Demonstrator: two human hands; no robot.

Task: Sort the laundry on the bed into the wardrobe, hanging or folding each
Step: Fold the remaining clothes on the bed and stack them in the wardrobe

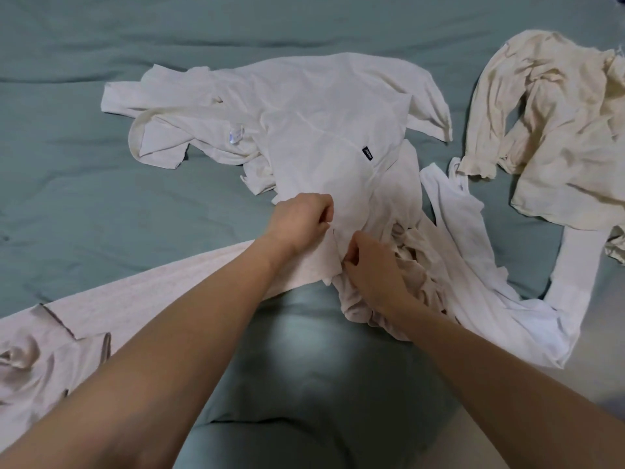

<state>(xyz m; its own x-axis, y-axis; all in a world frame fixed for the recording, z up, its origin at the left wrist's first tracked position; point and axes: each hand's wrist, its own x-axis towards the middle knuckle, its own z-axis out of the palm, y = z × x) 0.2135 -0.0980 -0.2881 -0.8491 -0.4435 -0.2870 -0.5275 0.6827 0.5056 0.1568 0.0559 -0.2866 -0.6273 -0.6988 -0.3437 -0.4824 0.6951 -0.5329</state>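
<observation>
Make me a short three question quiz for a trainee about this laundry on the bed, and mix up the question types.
1. True or false: the left hand and right hand both pinch the near edge of the white top with the small black label.
2. Multiple choice: where does the crumpled cream blouse with ruffled cuffs lie? A) under the forearms B) far right on the bed C) on a hanger
3. Fill in: the bed sheet is ____ in colour.

Key: 1 true; 2 B; 3 teal green.
</observation>
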